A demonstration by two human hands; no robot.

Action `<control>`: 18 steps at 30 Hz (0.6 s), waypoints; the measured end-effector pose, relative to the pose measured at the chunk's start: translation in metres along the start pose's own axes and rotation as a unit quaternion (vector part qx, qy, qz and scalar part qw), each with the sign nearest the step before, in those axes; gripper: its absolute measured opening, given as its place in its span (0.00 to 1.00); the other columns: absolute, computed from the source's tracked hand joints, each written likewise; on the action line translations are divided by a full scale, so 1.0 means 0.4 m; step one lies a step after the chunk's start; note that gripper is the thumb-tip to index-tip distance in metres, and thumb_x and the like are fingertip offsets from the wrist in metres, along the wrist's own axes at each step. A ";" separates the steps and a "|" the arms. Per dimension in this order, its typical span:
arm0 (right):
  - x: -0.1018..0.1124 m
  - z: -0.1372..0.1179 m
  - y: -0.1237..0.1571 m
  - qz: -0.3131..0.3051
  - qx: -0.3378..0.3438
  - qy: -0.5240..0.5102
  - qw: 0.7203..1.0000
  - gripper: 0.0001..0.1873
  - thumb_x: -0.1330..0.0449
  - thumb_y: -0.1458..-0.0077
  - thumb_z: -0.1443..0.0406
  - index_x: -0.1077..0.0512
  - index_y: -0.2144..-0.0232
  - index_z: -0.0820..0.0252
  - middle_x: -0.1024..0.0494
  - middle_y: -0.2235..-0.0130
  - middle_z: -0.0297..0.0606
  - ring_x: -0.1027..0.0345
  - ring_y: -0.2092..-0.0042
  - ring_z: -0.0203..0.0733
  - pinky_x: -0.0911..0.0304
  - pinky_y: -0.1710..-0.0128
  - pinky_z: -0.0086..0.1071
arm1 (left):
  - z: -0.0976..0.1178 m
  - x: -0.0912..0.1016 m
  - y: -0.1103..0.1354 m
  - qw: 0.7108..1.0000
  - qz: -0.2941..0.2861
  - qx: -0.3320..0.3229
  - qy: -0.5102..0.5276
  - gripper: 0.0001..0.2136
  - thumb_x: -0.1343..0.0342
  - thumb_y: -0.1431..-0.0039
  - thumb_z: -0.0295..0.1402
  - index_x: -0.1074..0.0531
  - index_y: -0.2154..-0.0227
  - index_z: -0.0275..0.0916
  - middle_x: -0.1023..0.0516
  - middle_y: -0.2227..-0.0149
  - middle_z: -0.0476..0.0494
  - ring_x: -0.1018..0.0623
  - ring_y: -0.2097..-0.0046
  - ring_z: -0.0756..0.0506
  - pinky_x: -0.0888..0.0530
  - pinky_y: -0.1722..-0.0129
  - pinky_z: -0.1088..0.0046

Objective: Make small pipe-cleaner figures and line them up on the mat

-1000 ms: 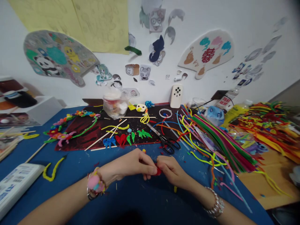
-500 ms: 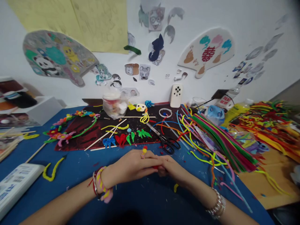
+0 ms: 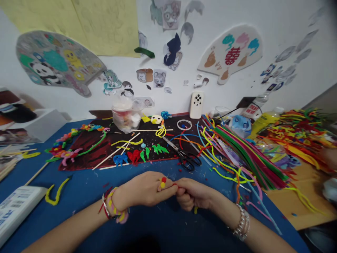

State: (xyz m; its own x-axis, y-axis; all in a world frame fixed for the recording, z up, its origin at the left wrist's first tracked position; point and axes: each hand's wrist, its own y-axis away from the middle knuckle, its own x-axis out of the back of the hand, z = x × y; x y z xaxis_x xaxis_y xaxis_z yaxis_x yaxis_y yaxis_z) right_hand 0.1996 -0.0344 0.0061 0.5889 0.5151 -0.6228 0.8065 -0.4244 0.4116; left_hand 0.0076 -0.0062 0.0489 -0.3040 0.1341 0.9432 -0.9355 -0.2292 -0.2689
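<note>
My left hand (image 3: 146,189) and my right hand (image 3: 196,193) meet above the near part of the blue table. Between their fingertips shows a small bit of red pipe cleaner (image 3: 176,186), mostly hidden. Both hands are closed in a pinch on it. A ring with a red and yellow ball (image 3: 163,182) is on a left finger. Just beyond the hands lie black-handled scissors (image 3: 190,162). To their left sit twisted pipe cleaner pieces in blue (image 3: 121,160), red (image 3: 133,157) and green (image 3: 160,149).
A bundle of long pipe cleaners (image 3: 252,158) covers the right side, with loose ones around it. A phone (image 3: 196,105) leans on the wall. At the back stands a plastic-bagged cup (image 3: 126,117). A colourful garland (image 3: 75,135) and a white box (image 3: 19,207) are at left.
My hands have drawn apart from overlapping to meeting at the fingertips, so the red bit shows more clearly. My right fingers are now curled under. The view has shifted slightly.
</note>
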 end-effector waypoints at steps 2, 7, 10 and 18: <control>-0.004 0.001 -0.002 0.029 0.008 0.019 0.999 0.22 0.54 0.43 0.58 0.51 0.85 0.58 0.54 0.89 0.20 0.67 0.87 0.25 0.65 0.88 0.22 | -0.006 -0.004 0.002 1.000 0.000 0.008 0.014 0.15 0.61 0.36 0.30 0.31 0.73 0.37 0.34 0.78 0.51 0.36 0.76 0.53 0.39 0.75 0.76; -0.008 -0.014 0.003 0.185 0.184 0.173 0.950 0.26 0.58 0.42 0.48 0.36 0.75 0.63 0.41 0.84 0.26 0.49 0.84 0.27 0.51 0.84 0.23 | -0.026 -0.003 0.009 0.981 0.090 0.096 0.144 0.09 0.53 0.39 0.32 0.29 0.64 0.37 0.26 0.69 0.47 0.28 0.68 0.52 0.33 0.67 0.78; -0.009 -0.028 0.016 0.231 0.277 0.243 0.900 0.20 0.55 0.42 0.52 0.34 0.66 0.63 0.34 0.78 0.30 0.40 0.78 0.30 0.42 0.77 0.25 | -0.029 0.008 0.004 0.939 0.121 0.193 0.257 0.07 0.49 0.42 0.33 0.27 0.67 0.37 0.24 0.70 0.47 0.26 0.69 0.53 0.31 0.66 0.78; -0.036 -0.025 0.026 0.342 0.375 0.480 0.715 0.08 0.42 0.47 0.62 0.28 0.65 0.59 0.24 0.67 0.38 0.31 0.66 0.37 0.36 0.66 0.31 | -0.031 0.001 -0.007 0.823 0.101 0.361 0.427 0.10 0.46 0.47 0.36 0.27 0.72 0.34 0.26 0.80 0.49 0.26 0.77 0.53 0.30 0.76 0.80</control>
State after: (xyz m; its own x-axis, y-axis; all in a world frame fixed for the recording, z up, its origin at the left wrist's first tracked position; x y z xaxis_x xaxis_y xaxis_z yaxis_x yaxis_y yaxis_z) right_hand 0.2001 -0.0387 0.0262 0.8871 0.1177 0.4463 0.2704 -0.9162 -0.2959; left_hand 0.0077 0.0065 0.0475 -0.7439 0.5815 0.3293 -0.5940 -0.8012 0.0730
